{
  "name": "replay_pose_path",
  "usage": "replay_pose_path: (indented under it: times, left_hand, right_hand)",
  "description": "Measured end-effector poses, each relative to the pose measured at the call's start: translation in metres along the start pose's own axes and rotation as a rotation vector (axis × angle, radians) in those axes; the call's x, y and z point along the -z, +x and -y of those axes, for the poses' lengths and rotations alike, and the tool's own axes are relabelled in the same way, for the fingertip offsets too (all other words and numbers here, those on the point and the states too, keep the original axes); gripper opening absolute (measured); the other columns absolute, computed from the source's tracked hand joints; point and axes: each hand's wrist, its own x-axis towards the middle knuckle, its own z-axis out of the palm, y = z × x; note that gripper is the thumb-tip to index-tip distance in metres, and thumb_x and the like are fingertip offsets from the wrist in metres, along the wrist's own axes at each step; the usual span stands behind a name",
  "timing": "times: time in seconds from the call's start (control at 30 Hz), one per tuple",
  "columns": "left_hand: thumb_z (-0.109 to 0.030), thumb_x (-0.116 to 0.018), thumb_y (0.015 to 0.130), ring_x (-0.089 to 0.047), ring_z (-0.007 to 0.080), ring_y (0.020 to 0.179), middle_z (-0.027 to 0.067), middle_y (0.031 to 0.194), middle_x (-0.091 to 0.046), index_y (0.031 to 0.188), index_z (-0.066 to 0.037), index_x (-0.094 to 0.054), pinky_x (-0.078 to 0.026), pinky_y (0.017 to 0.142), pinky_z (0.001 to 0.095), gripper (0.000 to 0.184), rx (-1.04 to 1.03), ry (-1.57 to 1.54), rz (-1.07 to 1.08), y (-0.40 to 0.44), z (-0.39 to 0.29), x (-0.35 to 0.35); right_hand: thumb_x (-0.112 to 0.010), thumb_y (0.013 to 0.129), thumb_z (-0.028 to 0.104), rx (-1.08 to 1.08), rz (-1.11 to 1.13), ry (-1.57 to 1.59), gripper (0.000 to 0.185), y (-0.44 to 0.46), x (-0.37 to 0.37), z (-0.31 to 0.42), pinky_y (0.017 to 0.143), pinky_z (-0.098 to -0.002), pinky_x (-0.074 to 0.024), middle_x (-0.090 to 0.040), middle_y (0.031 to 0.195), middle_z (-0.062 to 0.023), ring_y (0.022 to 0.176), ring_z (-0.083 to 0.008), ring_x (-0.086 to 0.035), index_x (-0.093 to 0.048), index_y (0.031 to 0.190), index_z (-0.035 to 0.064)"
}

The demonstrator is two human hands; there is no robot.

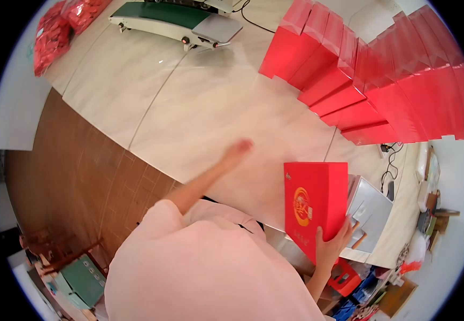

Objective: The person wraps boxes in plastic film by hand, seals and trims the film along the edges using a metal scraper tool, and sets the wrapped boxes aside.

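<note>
My right hand (331, 243) grips a red gift box (317, 198) by its lower right edge, thumb on the front face. The box stands tilted at the table's near edge and carries a round gold emblem with small lettering. Right beside it is a silver, shiny-sided box or panel (373, 214) that mirrors the fingers; I cannot tell which. My left hand (238, 150) is over the middle of the pale table (189, 117), away from the box. Motion smears it, so its fingers do not show clearly.
Rows of red boxes (349, 69) in clear wrap stand at the back right. A small conveyor (184, 24) with a green belt is at the far side. Red packets in bags (55, 40) lie far left. A black cable (389, 166) runs along the right.
</note>
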Motion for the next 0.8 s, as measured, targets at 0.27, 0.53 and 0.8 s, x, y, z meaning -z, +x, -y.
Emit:
replay_pose_path:
  times: [0.27,0.53,0.8]
  left_hand:
    - [-0.021,-0.079,0.076,-0.049,0.0370,0.119,0.0216,0.127,-0.053,0.132,0.000,-0.045,-0.041,0.100,0.0465,0.069,-0.206,0.889,-0.794,0.165,-0.030,0.332]
    - [-0.036,-0.071,0.082,-0.051,0.0335,0.124,0.0178,0.133,-0.055,0.130,-0.012,-0.055,-0.040,0.104,0.0471,0.056,-0.223,1.325,-0.446,0.275,-0.006,0.439]
    - [-0.022,-0.051,0.100,-0.065,0.0266,0.076,0.0112,0.083,-0.064,0.096,-0.006,-0.057,-0.049,0.068,0.0383,0.018,-0.188,0.631,-0.309,0.203,-0.019,0.372]
  right_hand:
    - [-0.064,0.086,0.011,-0.003,-0.310,0.088,0.050,0.031,-0.046,0.166,0.106,-0.0491,-0.0342,-0.048,0.135,-0.0199,0.126,-0.0371,-0.044,-0.049,0.132,-0.0007]
    - [-0.067,0.082,0.004,0.050,0.252,0.528,0.049,0.059,-0.193,0.274,0.096,-0.0409,-0.0436,-0.052,0.126,-0.0182,0.115,-0.0325,-0.051,-0.050,0.127,0.0013]
    - [-0.067,0.090,0.025,-0.424,0.670,0.865,0.049,0.111,-0.319,0.324,0.080,-0.0336,-0.0507,-0.060,0.112,-0.0122,0.093,-0.0209,-0.062,-0.048,0.128,0.0004]
